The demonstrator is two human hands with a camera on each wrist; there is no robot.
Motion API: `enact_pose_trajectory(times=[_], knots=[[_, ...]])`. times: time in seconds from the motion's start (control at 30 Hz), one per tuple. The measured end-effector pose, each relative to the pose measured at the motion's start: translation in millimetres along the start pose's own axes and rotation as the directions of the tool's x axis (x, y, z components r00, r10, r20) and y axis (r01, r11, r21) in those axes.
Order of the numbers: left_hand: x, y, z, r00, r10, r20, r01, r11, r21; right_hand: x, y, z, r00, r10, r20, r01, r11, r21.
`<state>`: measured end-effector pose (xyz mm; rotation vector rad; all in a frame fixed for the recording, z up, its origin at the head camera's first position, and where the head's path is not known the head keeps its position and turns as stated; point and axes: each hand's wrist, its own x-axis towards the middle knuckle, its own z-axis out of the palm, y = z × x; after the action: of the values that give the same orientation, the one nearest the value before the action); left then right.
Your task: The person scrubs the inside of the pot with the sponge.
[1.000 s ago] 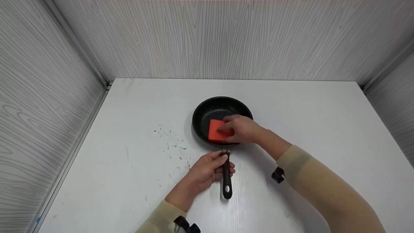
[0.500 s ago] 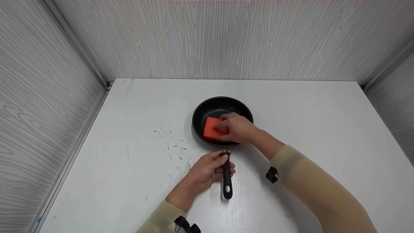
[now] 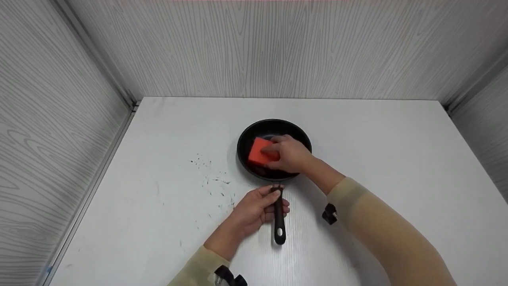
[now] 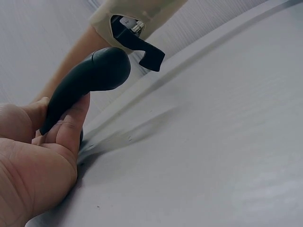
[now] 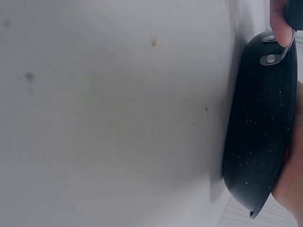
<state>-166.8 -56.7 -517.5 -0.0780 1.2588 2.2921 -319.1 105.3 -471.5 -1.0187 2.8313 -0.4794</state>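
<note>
A black frying pan (image 3: pixel 274 126) sits on the white table, its handle (image 3: pixel 279 226) pointing toward me. My left hand (image 3: pixel 254 208) grips that handle near the pan, thumb on top and fingers beneath; the left wrist view shows the handle (image 4: pixel 90 75) between thumb and fingers. Inside the pan, my right hand (image 3: pixel 291 155) holds an orange-red sponge (image 3: pixel 260 149) against the left part of the pan's inside, with thumb and fingers on it. From the right wrist view I see the pan's speckled outer wall (image 5: pixel 260 118) and part of the right hand (image 5: pixel 289 179) over its rim; the sponge is hidden there.
Small dark specks and scraps (image 3: pixel 216 179) are scattered on the table (image 3: pixel 377 151) left of the pan. Wood-grained panels (image 3: pixel 254 47) enclose the table at the back and on both sides.
My right hand has slid the sponge a little left and away from me inside the pan, turning it slightly. The left hand keeps its grip on the handle; the pan stays in place.
</note>
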Motion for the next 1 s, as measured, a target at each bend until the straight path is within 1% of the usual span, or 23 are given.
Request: enact_pose_trajectory(times=[0.27, 0.53, 0.77, 0.9, 1.0], knots=[[-0.1, 2.5, -3.3, 1.000, 0.001, 0.011, -0.001, 1.000, -0.013, -11, 14, -15, 0.994, -0.017, -0.111, 0.020, 1.000, 0.024], [-1.7, 4.4, -9.0, 1.000, -0.007, -0.017, 0.007, 1.000, 0.000, -32, 30, -44, 0.983, -0.001, -0.181, 0.006, 1.000, 0.027], [-3.5, 8.1, -16.9, 1.000, 0.004, -0.018, -0.004, 1.000, 0.020, -53, 54, -60, 0.972, 0.014, -0.236, 0.001, 0.998, 0.064], [-3.7, 8.9, -20.3, 0.999, 0.007, -0.033, -0.006, 1.000, 0.014, -65, 71, -62, 0.967, 0.020, -0.254, -0.001, 0.997, 0.076], [-3.5, 9.6, -22.0, 0.999, 0.009, -0.044, -0.009, 1.000, 0.016, -74, 84, -62, 0.967, 0.048, -0.252, -0.024, 0.995, 0.098]])
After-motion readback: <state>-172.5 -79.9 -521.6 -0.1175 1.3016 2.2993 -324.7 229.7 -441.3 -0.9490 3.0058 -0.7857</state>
